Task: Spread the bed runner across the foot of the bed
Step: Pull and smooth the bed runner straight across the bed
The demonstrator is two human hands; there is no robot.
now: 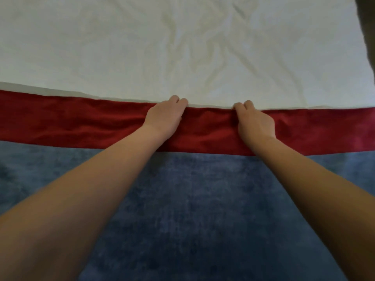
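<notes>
Runner mottled blue, red band; sheet white.

Bedrm, creased wht bedsheet filling view, red & blue bed runner across it

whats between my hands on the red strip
Only a bare stretch of the red velvety fabric strip bordering the wrinkled white bed sheet lies between the left hand and right hand, in the head view.
</notes>
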